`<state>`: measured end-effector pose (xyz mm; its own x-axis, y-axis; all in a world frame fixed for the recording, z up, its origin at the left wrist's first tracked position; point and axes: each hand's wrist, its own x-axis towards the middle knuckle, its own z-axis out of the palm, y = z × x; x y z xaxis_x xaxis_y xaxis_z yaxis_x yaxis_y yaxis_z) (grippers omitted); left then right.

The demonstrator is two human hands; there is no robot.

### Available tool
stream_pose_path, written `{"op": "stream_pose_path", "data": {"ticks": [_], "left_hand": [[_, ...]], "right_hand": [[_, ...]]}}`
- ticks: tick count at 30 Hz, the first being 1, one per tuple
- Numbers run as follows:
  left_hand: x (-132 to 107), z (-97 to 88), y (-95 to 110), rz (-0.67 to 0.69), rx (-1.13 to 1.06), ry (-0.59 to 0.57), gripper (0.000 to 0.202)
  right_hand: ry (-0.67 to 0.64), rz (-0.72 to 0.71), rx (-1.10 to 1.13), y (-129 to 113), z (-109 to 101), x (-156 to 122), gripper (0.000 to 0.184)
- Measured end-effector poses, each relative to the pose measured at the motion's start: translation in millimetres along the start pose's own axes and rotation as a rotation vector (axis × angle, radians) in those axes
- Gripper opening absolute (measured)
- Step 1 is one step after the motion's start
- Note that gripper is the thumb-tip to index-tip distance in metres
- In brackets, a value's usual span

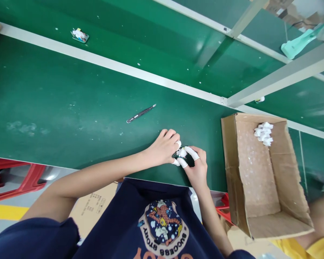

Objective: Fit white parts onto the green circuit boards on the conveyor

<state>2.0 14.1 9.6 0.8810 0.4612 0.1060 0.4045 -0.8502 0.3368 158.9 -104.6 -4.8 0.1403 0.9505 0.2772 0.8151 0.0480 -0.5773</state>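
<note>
Between my two hands is a small circuit board (181, 153) with a white lump on it, just above the green tabletop near its front edge. My left hand (167, 146) pinches the board's left side with thumb and finger, both in white finger cots. From the right, my right hand (197, 163) grips it with thumb and forefinger, also in white cots. The fingertips hide most of the board. A pair of dark tweezers (141, 113) lies on the table beyond my left hand, touched by neither hand.
To the right, an open cardboard box (255, 172) holds a cluster of white pieces (264, 133). Another small board (80, 35) lies behind the white metal rail (110, 64). A slanted post (280, 73) rises at right. A co-worker's blurred arm (320, 212) shows at the right edge.
</note>
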Motion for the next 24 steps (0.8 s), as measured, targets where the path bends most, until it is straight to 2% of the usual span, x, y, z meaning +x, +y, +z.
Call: {"op": "stream_pose_path", "data": {"ticks": [4, 6, 8, 11, 14, 20, 24], "left_hand": [[0, -1.4, -6, -0.054, -0.098, -0.007, 0.062], [0, -0.4, -10, -0.029, -0.152, -0.027, 0.052], [1, 1.4, -13, 0.01, -0.196, -0.041, 0.034], [2, 4.0, -14, 0.022, -0.241, -0.03, 0.019], [3, 5.3, -14, 0.017, -0.257, -0.021, 0.015], [4, 5.6, -14, 0.028, -0.249, -0.012, 0.015], [4, 5.1, -15, 0.024, -0.248, -0.012, 0.017]], "right_hand": [[-0.009, 0.022, 0.066, 3, 2, 2, 0.024], [-0.015, 0.035, 0.112, 4, 1, 5, 0.019], [-0.008, 0.052, 0.137, 5, -1, 7, 0.015], [-0.036, 0.055, 0.161, 6, -3, 8, 0.018], [-0.094, 0.049, 0.185, 5, -3, 11, 0.026], [-0.097, 0.061, 0.159, 1, -1, 17, 0.013], [-0.154, 0.076, 0.204, 2, -5, 20, 0.017]]}}
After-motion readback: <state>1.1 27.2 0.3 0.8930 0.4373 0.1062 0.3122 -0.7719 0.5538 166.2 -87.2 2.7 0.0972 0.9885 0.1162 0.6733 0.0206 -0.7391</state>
